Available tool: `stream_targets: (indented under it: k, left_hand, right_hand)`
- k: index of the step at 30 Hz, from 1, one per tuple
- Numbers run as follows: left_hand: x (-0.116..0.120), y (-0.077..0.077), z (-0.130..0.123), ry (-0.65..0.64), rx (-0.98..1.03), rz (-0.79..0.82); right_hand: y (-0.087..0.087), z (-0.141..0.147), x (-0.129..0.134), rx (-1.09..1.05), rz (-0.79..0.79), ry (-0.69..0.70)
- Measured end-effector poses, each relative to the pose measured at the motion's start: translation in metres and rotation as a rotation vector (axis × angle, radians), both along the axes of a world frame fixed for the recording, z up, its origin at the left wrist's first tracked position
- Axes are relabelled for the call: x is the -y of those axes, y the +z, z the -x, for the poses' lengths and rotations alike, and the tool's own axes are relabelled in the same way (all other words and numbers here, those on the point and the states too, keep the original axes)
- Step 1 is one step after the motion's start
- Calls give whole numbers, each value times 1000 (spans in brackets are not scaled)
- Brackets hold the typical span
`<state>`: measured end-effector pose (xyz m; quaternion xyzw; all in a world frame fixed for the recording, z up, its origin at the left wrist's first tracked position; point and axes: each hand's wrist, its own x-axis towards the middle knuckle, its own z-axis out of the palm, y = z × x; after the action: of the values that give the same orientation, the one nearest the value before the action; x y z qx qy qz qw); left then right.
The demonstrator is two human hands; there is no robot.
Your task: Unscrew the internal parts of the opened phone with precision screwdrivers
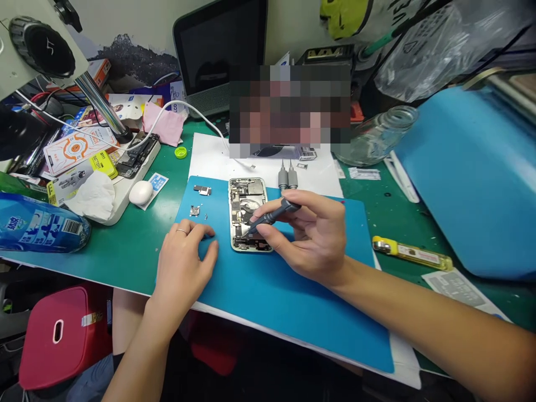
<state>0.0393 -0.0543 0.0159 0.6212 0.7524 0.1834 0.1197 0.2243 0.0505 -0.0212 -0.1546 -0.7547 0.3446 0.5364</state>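
Observation:
An opened phone (248,202) lies on the blue mat (293,304), its inner boards and parts exposed. My right hand (314,237) grips a dark grey precision screwdriver (272,216) between thumb and fingers, slanting down with its tip over the lower part of the phone. I cannot tell whether the tip touches a screw. My left hand (186,251) rests on the mat left of the phone, thumb apart from the loosely bent fingers, with nothing seen in it. Beyond it lie a small metal bracket (202,190) and another small metal part (195,211).
Two grey screwdrivers (288,177) lie behind the phone on white paper. A yellow utility knife (412,254) and a glass jar (377,137) are on the right. Leftward are a blue pouch (39,223), a microscope post (104,103) and a white cable (196,111).

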Motion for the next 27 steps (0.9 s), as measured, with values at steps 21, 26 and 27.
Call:
stream_targets:
  k: [21,26,27]
  left_hand:
    - [-7,6,0,-17,-29,30]
    - [-5,7,1,-21,-16,43]
    - [-4,7,1,-22,-7,48]
  right_hand:
    - [2,-1,-2,16,-51,7]
    - [1,0,-2,5,-40,2]
    - [1,0,-2,6,-40,0]
